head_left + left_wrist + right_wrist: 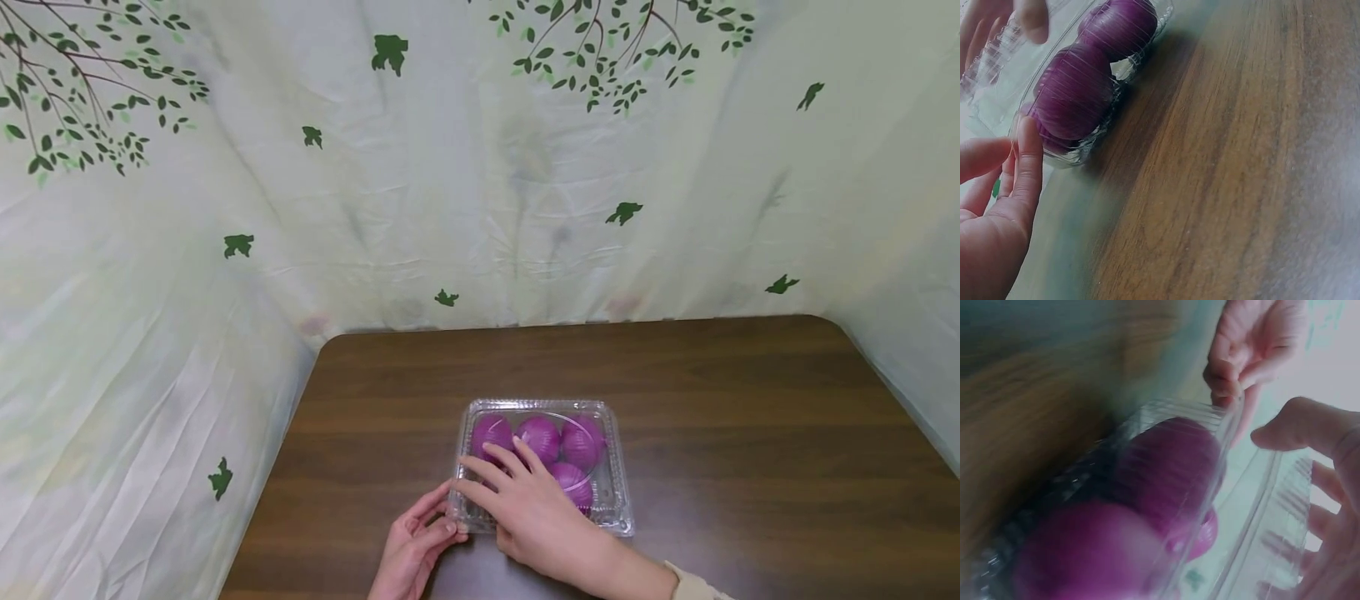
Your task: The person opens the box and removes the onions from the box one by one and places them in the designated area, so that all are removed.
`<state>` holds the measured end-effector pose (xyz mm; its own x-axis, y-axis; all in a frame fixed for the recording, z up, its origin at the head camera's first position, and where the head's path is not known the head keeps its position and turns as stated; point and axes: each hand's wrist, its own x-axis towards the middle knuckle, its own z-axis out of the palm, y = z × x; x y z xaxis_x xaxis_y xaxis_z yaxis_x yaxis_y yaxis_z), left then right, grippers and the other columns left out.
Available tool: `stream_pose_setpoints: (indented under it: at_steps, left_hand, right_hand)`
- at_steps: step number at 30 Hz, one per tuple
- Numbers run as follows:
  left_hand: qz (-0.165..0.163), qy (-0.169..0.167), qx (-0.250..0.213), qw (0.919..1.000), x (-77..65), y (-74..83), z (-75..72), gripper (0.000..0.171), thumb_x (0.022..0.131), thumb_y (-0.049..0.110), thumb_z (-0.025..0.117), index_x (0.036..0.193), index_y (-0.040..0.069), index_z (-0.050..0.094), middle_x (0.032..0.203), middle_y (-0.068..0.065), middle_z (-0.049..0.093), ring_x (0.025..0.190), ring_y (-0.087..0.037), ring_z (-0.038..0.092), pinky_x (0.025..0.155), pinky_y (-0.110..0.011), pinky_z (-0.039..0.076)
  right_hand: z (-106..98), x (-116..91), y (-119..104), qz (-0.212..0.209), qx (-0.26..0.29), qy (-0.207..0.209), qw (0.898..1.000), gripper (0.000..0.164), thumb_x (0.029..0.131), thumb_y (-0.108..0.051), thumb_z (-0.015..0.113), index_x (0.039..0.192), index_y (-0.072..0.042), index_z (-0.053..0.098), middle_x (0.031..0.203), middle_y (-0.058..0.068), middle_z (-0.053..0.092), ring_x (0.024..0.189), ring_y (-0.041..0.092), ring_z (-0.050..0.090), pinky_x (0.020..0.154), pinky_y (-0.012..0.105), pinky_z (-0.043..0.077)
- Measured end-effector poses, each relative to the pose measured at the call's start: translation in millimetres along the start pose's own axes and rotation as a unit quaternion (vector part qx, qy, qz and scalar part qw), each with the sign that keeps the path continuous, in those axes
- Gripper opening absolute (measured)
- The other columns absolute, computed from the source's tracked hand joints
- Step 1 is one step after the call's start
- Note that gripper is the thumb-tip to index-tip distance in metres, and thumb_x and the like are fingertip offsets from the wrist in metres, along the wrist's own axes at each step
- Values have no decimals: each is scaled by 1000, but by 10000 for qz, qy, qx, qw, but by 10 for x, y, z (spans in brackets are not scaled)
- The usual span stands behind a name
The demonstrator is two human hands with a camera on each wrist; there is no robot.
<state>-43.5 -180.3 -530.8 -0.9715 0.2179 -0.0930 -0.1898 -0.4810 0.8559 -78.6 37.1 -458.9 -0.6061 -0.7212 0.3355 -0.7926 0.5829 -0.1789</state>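
Observation:
A clear plastic clamshell box rests on the table with several purple, round red onions inside. At its near left corner, my left hand pinches the rim between thumb and fingers. My right hand reaches over the top, its fingers spread and fairly straight across the lid. In the right wrist view the right thumb stands apart from the box, and a gap shows between lid and base. My right hand covers part of the onions in the head view.
The brown wooden table extends to both sides of the box. A pale curtain printed with leaves and branches hangs behind the table's far edge and along both sides.

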Motion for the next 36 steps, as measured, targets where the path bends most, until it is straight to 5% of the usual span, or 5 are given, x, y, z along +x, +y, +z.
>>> stream_pose_setpoints:
  at_steps: [5, 16, 22, 28, 36]
  left_hand:
    - [118, -144, 28, 9998, 10, 2, -1, 49, 87, -17, 52, 131, 5, 61, 108, -12, 58, 84, -18, 66, 82, -33, 57]
    - [112, -117, 105, 9998, 18, -7, 4, 53, 87, -17, 54, 138, -2, 53, 104, -12, 59, 83, -19, 67, 80, -33, 57]
    - [31, -25, 188, 9998, 11, -13, -4, 55, 86, -16, 56, 139, -4, 50, 103, -12, 59, 83, -19, 67, 79, -33, 58]
    - [10, -111, 347, 9993, 8, 4, -11, 62, 87, -15, 56, 141, -19, 28, 102, -11, 58, 83, -18, 66, 80, -34, 57]
    - [-72, -1, 479, 9988, -5, 25, -10, 62, 86, -15, 58, 141, -18, 30, 102, -13, 58, 83, -18, 66, 80, -34, 57]
  right_hand:
    - [-30, -213, 88, 309, -94, 234, 9992, 76, 67, -15, 78, 139, -22, 54, 150, 2, 44, 139, 31, 35, 112, 59, 24]
    - [-24, -671, 333, 1148, -173, 935, 9888, 70, 65, -47, 85, 126, -21, 65, 144, 2, 52, 137, 31, 37, 112, 58, 20]
    - [11, -850, 412, 1145, -48, 1134, 9869, 70, 67, -47, 83, 129, -21, 63, 143, 2, 52, 137, 33, 36, 109, 63, 21]
    - [32, -934, 425, 1206, 292, 1256, 9843, 72, 68, -43, 86, 132, -21, 61, 146, 0, 49, 137, 35, 36, 98, 72, 30]
    - [13, -968, 449, 1031, 474, 1371, 9840, 69, 71, -40, 85, 131, -17, 62, 144, 2, 51, 135, 36, 39, 92, 65, 44]
